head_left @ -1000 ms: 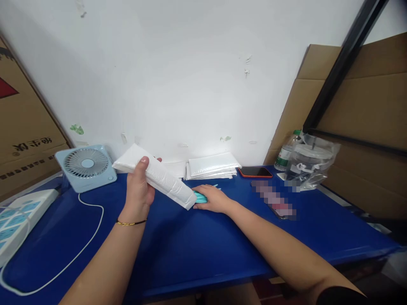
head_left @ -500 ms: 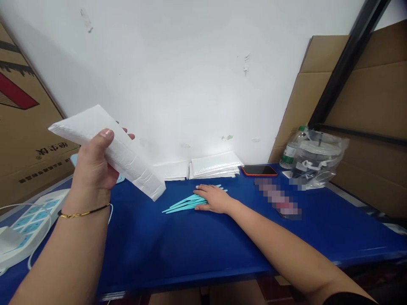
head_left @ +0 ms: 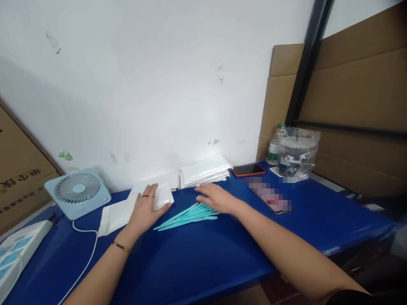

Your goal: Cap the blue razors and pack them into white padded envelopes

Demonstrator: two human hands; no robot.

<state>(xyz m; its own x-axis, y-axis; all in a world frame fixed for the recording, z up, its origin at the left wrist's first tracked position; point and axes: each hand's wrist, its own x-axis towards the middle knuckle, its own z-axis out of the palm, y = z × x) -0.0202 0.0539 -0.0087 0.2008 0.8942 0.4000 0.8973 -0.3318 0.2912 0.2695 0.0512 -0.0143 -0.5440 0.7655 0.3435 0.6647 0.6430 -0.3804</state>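
Observation:
My left hand [head_left: 146, 212] lies with its fingers spread on a white padded envelope [head_left: 117, 216], which rests flat on the blue table. Beside it, my right hand [head_left: 216, 198] reaches over several slim turquoise pointed sticks [head_left: 184, 218], fingers stretched out and palm down. The sticks form a loose fan, their narrow tips toward the left; the right hand covers their other ends in part. Behind the hands, against the wall, a stack of white padded envelopes [head_left: 205, 170] leans slightly askew, with more envelopes to its left.
A light blue fan [head_left: 78, 190] and a white power strip [head_left: 23, 250] stand on the left, a white cable between them. Two phones, one orange-edged [head_left: 249, 170] and one dark with a blurred screen [head_left: 269, 197], lie right. Beyond are a bottle [head_left: 273, 150] and a bagged container [head_left: 297, 154].
My left hand has lowered the held envelope onto the table and its fingers have spread out on it. My right hand stays over the turquoise sticks. The view has turned left.

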